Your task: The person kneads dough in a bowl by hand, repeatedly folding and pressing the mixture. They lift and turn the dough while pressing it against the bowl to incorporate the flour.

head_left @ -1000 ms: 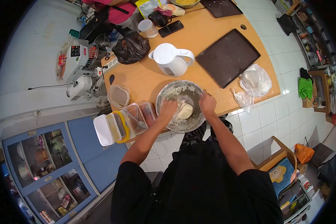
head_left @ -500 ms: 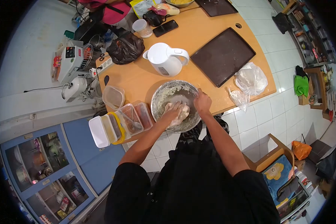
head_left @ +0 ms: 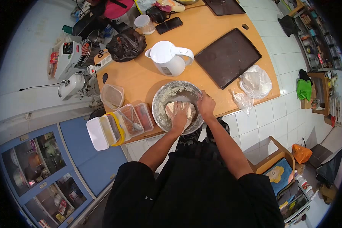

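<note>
A large metal bowl (head_left: 160,102), its inner wall smeared with flour and dough, stands at the table's near edge. Inside it lies a pale lump of dough (head_left: 190,111). My left hand (head_left: 179,114) presses down on the dough, its fingers spread over the top. On the right side, my right hand (head_left: 206,105) is closed round the bowl's rim. Just beyond the bowl is a white electric kettle (head_left: 171,57).
Left of the bowl stand several plastic containers (head_left: 130,119). A dark baking tray (head_left: 228,57) and plastic bags of white powder (head_left: 255,81) lie to the right. Farther back are a black plastic bag (head_left: 126,45), a lidded jar (head_left: 144,24) and a phone (head_left: 169,25).
My left hand has shifted over the dough, and its forearm has swung to the right. The dough looks folded and turned under it. My right hand keeps its grip on the rim.
</note>
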Motion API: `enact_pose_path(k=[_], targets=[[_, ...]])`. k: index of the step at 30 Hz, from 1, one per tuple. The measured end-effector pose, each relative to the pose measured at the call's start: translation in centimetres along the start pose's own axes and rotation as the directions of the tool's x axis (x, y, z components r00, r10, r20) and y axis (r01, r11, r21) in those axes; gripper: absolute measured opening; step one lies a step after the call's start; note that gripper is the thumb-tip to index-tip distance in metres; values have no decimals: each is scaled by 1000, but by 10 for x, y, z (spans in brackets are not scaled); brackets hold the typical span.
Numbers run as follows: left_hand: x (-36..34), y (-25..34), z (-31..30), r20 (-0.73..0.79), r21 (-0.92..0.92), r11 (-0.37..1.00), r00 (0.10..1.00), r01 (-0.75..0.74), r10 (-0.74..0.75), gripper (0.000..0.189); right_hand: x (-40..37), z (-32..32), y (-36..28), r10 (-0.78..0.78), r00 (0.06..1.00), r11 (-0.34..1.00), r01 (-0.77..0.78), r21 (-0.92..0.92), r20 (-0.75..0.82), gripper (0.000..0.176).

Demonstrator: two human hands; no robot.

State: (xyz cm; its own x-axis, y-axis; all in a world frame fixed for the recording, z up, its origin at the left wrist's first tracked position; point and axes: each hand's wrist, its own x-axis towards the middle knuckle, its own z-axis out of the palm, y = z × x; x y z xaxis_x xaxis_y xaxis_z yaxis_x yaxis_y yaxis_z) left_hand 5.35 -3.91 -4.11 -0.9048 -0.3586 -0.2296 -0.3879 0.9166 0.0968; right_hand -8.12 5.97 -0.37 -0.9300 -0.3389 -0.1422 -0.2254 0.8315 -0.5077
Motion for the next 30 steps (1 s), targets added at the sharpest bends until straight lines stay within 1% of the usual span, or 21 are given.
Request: enact_pose_path(k=[2, 5, 7, 8, 11, 13, 14, 16, 17, 18, 19, 20, 21, 22, 23, 25, 27, 29, 30], targets=[[9, 4, -4, 12, 21, 1000, 1000, 13, -13, 50, 1, -1, -1, -2, 1000, 1000, 2, 10, 2, 16], [28, -1, -1, 17, 11, 999, 999, -34, 34, 45, -2, 0, 1, 12, 1000, 999, -12, 32, -4, 16], [39, -8, 6, -22, -32, 996, 996, -83, 82, 38, -4, -1, 2, 19, 1000, 999, -18, 40, -18, 15], [46, -10, 11, -44, -52, 993, 994, -107, 105, 34, -3, -2, 2, 11, 1000, 999, -9, 50, -26, 15], [64, -15, 24, -235, -149, 977, 965, -150, 113, 28, -4, 0, 4, -3, 999, 997, 6, 74, -37, 15], [87, -21, 36, -62, -188, 981, 998, -39, 28, 23, -3, 4, 6, -1, 999, 997, 4, 78, -38, 15], [97, -23, 44, 23, -202, 979, 1000, 19, -15, 24, -3, 4, 6, -1, 999, 997, 4, 72, -35, 16], [111, -26, 62, -107, -212, 969, 982, 128, -154, 28, -3, 2, 5, -2, 1000, 998, 4, 61, -30, 17], [111, -19, 39, -170, -220, 959, 961, 180, -219, 31, -2, 2, 4, -8, 999, 999, 10, 51, -32, 16], [103, -4, 17, -304, -359, 904, 886, 234, -350, 39, 0, 1, 3, -10, 999, 999, 12, 43, -35, 16], [105, -3, 12, -221, -541, 777, 837, 322, -500, 41, 2, 0, 2, -12, 999, 999, 13, 36, -39, 16], [111, -3, 6, -111, -694, 606, 774, 389, -624, 43, 5, -1, 0, -10, 1000, 999, 10, 32, -26, 16], [115, -4, 1, 23, -808, 399, 700, 434, -714, 45, 8, -3, -1, -9, 1000, 1000, 9, 28, -11, 16], [115, -9, -6, 221, -932, 71, 714, 355, -665, 49, 10, -3, -1, -9, 1000, 1000, 9, 25, 4, 16], [114, -9, -10, 312, -930, -87, 640, 357, -702, 48, 10, -3, -2, -12, 1000, 999, 13, 46, -14, 16], [111, -4, -19, 503, -864, -393, 490, 316, -712, 47, 10, -2, -2, -12, 999, 996, 16, 86, -50, 16], [98, 1, -27, 455, -890, -286, 661, 355, -597, 51, 12, -1, 1, -15, 999, 995, 19, 95, -42, 16], [82, 2, -28, 409, -912, -170, 794, 373, -450, 55, 10, -1, 1, -6, 999, 994, 11, 108, -41, 16], [82, -2, -8, 220, -923, 234, 919, 305, -328, 55, 9, -1, 0, 3, 999, 993, 3, 115, -48, 16]])
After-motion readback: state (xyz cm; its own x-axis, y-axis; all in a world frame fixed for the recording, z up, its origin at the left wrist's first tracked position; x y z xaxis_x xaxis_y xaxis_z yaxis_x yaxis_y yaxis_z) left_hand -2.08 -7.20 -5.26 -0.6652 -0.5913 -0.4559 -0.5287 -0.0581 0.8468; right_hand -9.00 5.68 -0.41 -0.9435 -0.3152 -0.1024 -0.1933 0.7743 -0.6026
